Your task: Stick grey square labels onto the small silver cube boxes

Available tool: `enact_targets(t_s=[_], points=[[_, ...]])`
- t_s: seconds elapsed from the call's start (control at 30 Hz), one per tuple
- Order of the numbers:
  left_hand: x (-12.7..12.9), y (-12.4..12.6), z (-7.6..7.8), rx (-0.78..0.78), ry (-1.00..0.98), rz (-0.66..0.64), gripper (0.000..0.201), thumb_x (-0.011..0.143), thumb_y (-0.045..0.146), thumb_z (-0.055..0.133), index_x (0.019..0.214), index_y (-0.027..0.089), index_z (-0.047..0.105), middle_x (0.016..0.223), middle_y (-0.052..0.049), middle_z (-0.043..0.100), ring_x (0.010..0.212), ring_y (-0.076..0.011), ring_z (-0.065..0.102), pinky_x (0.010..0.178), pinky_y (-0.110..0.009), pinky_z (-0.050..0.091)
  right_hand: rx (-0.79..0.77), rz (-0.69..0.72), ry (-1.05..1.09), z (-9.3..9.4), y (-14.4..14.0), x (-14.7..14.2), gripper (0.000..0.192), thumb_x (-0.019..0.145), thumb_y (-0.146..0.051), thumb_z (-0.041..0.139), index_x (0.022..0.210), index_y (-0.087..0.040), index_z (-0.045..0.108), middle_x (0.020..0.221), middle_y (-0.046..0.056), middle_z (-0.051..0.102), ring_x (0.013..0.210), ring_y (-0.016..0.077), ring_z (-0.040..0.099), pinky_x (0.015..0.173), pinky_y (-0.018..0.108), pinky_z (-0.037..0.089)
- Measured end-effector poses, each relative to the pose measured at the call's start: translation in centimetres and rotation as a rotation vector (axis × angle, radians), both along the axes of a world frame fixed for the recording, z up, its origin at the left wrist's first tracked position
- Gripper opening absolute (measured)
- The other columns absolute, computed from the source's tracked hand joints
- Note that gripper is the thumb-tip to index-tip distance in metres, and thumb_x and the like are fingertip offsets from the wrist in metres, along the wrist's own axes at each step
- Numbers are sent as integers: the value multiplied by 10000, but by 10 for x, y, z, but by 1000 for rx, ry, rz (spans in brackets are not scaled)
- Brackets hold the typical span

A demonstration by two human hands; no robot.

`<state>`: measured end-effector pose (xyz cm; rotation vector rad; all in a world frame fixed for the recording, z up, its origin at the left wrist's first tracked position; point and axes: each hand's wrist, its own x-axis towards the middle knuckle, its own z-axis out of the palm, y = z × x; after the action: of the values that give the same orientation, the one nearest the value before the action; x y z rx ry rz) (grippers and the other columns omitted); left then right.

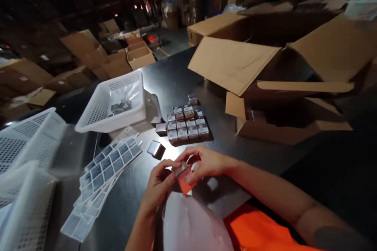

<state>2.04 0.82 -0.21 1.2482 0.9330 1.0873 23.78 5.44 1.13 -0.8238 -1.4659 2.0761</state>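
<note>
Both hands meet over the near edge of a dark table. My left hand and my right hand together pinch a small silver box, with an orange piece under it. Another small silver box lies loose just beyond my left hand. Behind it, several small boxes with labels on top stand packed in rows. Sheets of printed labels fan out to the left of my hands.
A white perforated basket holding a few small boxes stands at the back left. More white baskets lie at the far left. A large open cardboard box lies on its side at the right. Cartons crowd the dim floor behind.
</note>
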Motion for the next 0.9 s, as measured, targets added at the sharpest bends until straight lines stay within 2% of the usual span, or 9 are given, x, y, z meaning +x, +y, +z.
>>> enact_targets(t_s=[0.13,0.23,0.37,0.47,0.5,0.57,0.67,0.8,0.9], points=[[7,2,1,53,226,74,474,759,655,761,749,181,784,731,-74,730,693,-191,663,637,-263,519,-22,18,-136,-8,-4,-10,727,370,-341,1008,1011,-167,712,760,-34,675,660,117,610,565,197,455],[12,-3,-2,25,270,159,520,828,679,674,862,173,789,840,-82,768,575,-129,579,562,-237,474,255,-96,-184,1,-11,-3,630,405,-335,1002,961,-175,752,899,8,717,789,155,656,664,234,510],[14,-12,6,-39,222,272,643,866,677,622,1334,236,630,1152,-101,763,422,-45,298,370,-203,252,825,-644,-301,40,-22,54,473,584,-289,951,1015,-216,770,994,25,721,918,183,665,831,290,534],[12,-16,16,-56,230,296,681,843,729,602,1295,220,632,1120,-115,773,417,-54,309,351,-210,245,1059,-1151,-632,68,-26,122,432,680,-228,887,1084,-217,736,1071,49,708,958,212,668,818,309,544],[11,-17,18,-59,235,292,677,838,741,596,1259,215,648,1087,-114,780,418,-56,315,357,-210,252,1079,-1221,-794,74,-25,144,428,701,-209,864,1106,-208,726,1102,63,701,967,225,673,811,316,549],[11,-20,18,-55,249,259,655,833,745,594,1200,209,674,1022,-105,789,429,-59,319,385,-211,264,1025,-1167,-1190,78,-18,182,430,742,-209,828,1153,-175,708,1130,101,694,990,261,683,839,345,552],[12,-21,14,-41,309,189,602,849,724,588,1157,219,704,991,-85,790,457,-70,321,432,-223,276,850,-924,-1612,72,-2,213,402,829,-253,759,1201,-114,694,1082,177,703,998,348,698,852,407,543],[12,-17,7,-16,404,124,577,868,719,568,1126,229,730,970,-68,788,493,-87,355,497,-241,314,817,-798,-1663,57,20,219,430,811,-233,771,1206,-96,674,1227,241,665,916,348,722,760,371,530],[12,-14,7,2,420,126,563,888,705,551,1130,228,727,937,-58,786,501,-95,360,512,-249,309,845,-713,-1629,50,32,222,443,794,-258,798,1190,-116,662,1289,203,653,924,295,720,758,319,521]])
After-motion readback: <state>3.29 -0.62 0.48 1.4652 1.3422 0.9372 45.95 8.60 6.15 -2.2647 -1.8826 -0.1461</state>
